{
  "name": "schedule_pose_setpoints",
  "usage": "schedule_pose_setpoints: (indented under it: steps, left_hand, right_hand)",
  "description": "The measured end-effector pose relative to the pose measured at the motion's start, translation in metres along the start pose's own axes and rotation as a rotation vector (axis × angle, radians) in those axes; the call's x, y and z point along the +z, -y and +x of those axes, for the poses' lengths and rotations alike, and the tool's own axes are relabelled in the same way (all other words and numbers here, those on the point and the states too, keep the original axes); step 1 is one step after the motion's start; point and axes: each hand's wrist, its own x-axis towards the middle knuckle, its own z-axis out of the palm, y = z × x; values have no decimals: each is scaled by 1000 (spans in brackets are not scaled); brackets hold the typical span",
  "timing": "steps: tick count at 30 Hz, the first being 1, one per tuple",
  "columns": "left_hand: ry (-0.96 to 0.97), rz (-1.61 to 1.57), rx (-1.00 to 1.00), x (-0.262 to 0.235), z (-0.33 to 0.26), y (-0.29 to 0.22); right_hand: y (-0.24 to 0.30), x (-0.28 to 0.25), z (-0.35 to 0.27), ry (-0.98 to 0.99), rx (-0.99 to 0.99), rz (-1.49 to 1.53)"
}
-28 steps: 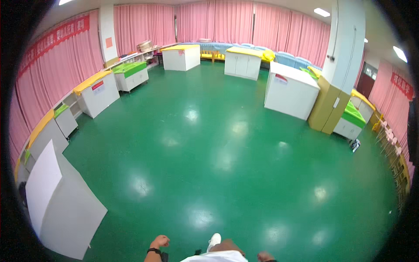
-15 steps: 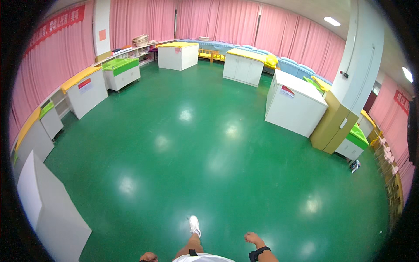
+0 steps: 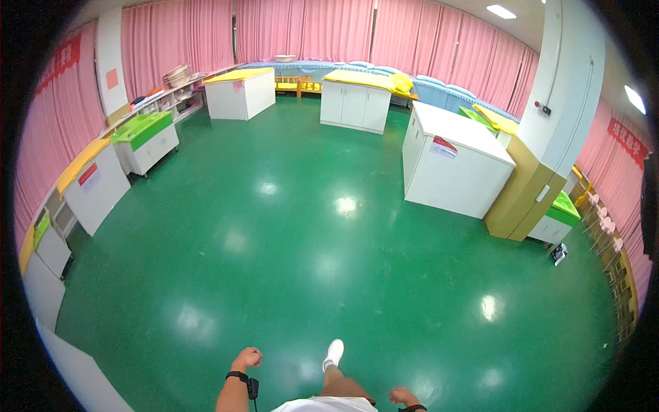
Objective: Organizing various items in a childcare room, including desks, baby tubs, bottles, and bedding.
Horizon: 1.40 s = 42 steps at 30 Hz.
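My left hand (image 3: 247,358) swings forward over the green floor (image 3: 274,275), its fingers loosely curled with nothing showing in them. Round its wrist is a black strap (image 3: 237,376) with a small dark box and a cable. My right hand (image 3: 403,396) hangs lower, near the bottom edge, also curled and with no object visible. Its wrist wears a black band (image 3: 412,408). Neither hand touches anything. Between them one white shoe (image 3: 333,353) is stepping out ahead.
A white cabinet (image 3: 453,165) stands ahead right, beside a pillar (image 3: 525,199) with a tan base. Further white cabinets with yellow pads (image 3: 357,80) line the back. Green-topped units (image 3: 143,130) stand left. A pale panel edge (image 3: 79,371) is close at lower left.
The view has moved forward and turned right, so the cabinets sit further left. My left hand has swung forward; my right hand has dropped back. The stepping leg is further right in view.
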Motion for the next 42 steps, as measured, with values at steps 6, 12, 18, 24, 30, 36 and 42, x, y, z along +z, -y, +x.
schedule_pose_setpoints:
  steps: [6, 12, 18, 24, 30, 36, 42]
  left_hand:
    - [178, 58, -156, -26, 155, -104]
    - [177, 179, 137, -60, 243, -154]
    - [275, 625, -88, -87, 308, -262]
    - [363, 119, -202, -151, 545, -311]
    - [201, 266, 160, -244, 758, -524]
    - [64, 17, -10, -277, 906, -771]
    - [214, 64, -120, -260, 1008, -898]
  right_hand:
    - [61, -125, 74, -38, -99, -570]
    - [225, -329, 207, 78, -271, -770]
    - [459, -481, 308, -298, -206, -162]
    - [544, -585, 435, -147, -275, -459]
    - [593, -660, 529, -129, 105, 249]
    - [560, -750, 634, -157, -8, 340]
    - [621, -928, 721, -155, -552, -88]
